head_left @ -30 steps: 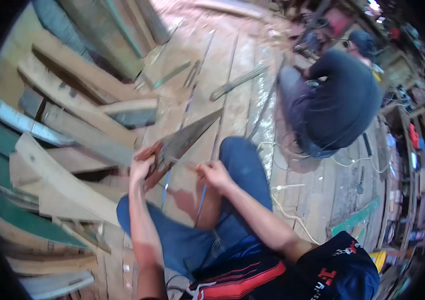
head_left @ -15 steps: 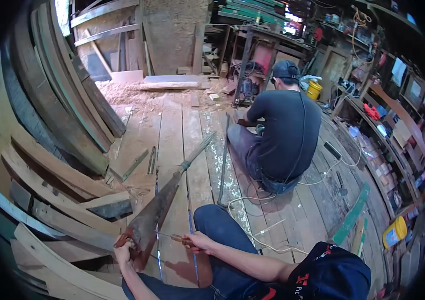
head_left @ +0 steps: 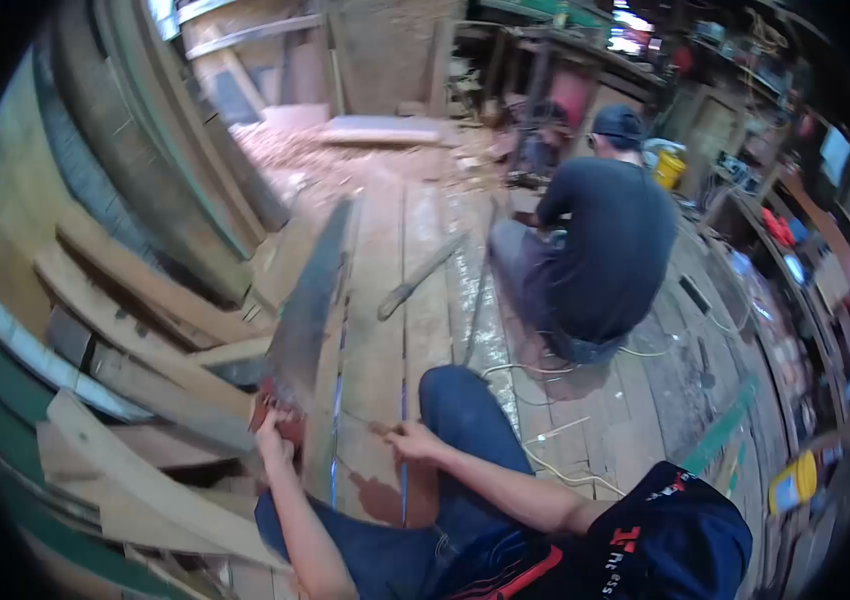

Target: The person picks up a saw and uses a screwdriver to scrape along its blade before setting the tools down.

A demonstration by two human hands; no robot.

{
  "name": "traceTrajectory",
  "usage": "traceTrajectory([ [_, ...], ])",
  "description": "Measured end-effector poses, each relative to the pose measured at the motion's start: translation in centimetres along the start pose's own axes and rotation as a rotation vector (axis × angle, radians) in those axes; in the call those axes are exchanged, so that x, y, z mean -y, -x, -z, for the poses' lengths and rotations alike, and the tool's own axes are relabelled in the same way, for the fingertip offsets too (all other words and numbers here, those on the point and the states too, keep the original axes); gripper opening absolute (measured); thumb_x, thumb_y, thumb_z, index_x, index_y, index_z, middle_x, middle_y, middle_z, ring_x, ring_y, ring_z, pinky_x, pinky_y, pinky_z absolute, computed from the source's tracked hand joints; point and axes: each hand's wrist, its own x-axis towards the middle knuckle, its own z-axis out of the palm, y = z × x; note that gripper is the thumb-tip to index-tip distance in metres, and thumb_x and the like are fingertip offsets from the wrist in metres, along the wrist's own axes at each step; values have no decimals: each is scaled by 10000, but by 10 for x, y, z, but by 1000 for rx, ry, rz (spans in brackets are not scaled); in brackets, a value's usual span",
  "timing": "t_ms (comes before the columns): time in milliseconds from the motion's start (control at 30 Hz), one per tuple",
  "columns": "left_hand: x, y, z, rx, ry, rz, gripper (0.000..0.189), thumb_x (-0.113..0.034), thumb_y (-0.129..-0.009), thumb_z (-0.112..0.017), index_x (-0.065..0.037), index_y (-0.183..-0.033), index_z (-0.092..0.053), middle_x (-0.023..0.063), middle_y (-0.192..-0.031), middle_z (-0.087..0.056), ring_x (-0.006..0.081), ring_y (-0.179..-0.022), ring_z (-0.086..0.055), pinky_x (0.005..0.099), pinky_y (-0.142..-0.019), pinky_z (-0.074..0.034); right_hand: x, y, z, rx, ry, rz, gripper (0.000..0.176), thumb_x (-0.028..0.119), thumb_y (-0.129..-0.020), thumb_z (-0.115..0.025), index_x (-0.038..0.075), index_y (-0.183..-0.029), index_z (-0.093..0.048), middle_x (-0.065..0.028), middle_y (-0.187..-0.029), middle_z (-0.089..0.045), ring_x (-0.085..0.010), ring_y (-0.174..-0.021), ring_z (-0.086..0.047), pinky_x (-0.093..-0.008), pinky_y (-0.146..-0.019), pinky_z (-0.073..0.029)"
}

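My left hand (head_left: pixel 273 445) is closed around the reddish-brown handle of a handsaw (head_left: pixel 307 310). The long dark blade slants up and away over the floorboards, blurred by motion. In my right hand (head_left: pixel 415 443) is a thin-shafted tool (head_left: pixel 381 428) with a brown handle, its shaft pointing left toward the saw's handle end. I cannot tell its exact kind. Beyond my knee, a long narrow greyish object (head_left: pixel 420 278) with a thicker near end lies on the boards. A dark curved metal bar (head_left: pixel 478 290) is to the right of it.
Another person (head_left: pixel 605 245) sits on the floor ahead, back turned. Curved timber pieces (head_left: pixel 140 295) and leaning planks (head_left: pixel 150 140) crowd the left side. A pale cord (head_left: pixel 555 470) crosses the floor at right, near a green strip (head_left: pixel 720 425) and a yellow bucket (head_left: pixel 793 484). Sawdust (head_left: pixel 295 160) covers the far floor.
The saw's blade has swung upward and left, away from the narrow object on the floor. My right hand still holds the thin tool. The whole view has shifted slightly.
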Motion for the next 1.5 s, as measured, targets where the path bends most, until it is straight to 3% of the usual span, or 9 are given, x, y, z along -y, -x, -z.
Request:
traceTrajectory([
  [100, 10, -9, 18, -18, -74, 28, 393, 26, -802, -563, -12, -1193, -554, 94, -997, -606, 198, -862, -621, 336, -728, -520, -10, -8, -2, 86, -21, -80, 420, 348, -850, -627, -41, -998, -678, -220, -846, -691, -299, -830, -692, -377, -721, -525],
  [233, 14, -3, 16, 193, 206, 44, 441, 52, -771, -500, -12, -1206, -535, 93, -973, -579, 206, -793, -566, 306, -659, -477, -9, -7, -2, -102, -22, 50, 403, 335, -861, -616, -59, -929, -661, -218, -767, -677, -312, -745, -687, -402, -688, -516],
  [300, 11, -6, 20, 187, 227, 56, 451, 62, -744, -482, -21, -1185, -531, 73, -947, -563, 182, -761, -536, 291, -637, -452, -7, -10, 3, -250, -76, 169, 365, 303, -874, -613, -60, -879, -644, -169, -688, -648, -258, -647, -650, -382, -616, -487],
  [367, 3, -2, 10, 149, 204, 65, 464, 72, -716, -471, -27, -1166, -528, 56, -929, -549, 163, -743, -519, 280, -628, -439, 18, -6, 15, -219, -257, 79, 290, 241, -913, -600, -31, -812, -610, -45, -638, -564, -102, -538, -526, -307, -463, -395],
  [433, -20, 17, -13, 69, 134, 77, 481, 84, -685, -468, -31, -1149, -524, 43, -919, -539, 151, -740, -515, 273, -630, -438, 37, 1, 27, -145, -433, 82, 228, 197, -936, -573, 40, -771, -553, 4, -629, -495, -77, -488, -434, -269, -426, -357],
  [467, -8, 3, 13, 213, 173, 107, 507, 89, -669, -480, -33, -1159, -523, 43, -951, -555, 141, -746, -522, 260, -648, -447, 32, -5, 27, -121, -445, 88, 214, 188, -949, -577, 41, -798, -535, 14, -623, -459, -58, -460, -401, -230, -391, -325],
  [567, -18, 18, -4, 151, 30, 69, 333, 88, -698, -488, -58, -995, -523, 25, -861, -525, 146, -751, -528, 283, -678, -481, 38, 1, 24, 16, -598, 140, 217, 191, -956, -579, 35, -814, -526, 17, -621, -438, -53, -454, -388, -223, -387, -318],
  [733, -1, 8, 9, 193, -141, -14, 448, 73, -693, -484, -24, -1122, -568, 40, -932, -564, 149, -784, -560, 276, -704, -490, 35, 4, 19, 59, -635, 168, 234, 211, -964, -584, 34, -822, -528, 22, -615, -452, -36, -445, -396, -218, -376, -325],
  [1500, -17, 23, 4, 181, -558, -231, 404, 89, -678, -582, 10, -1068, -653, 19, -1016, -639, 118, -961, -582, 266, -877, -446, 37, 3, 14, -61, -459, 18, 236, 196, -937, -569, 21, -780, -573, 8, -591, -491, -64, -425, -427, -243, -365, -341],
])
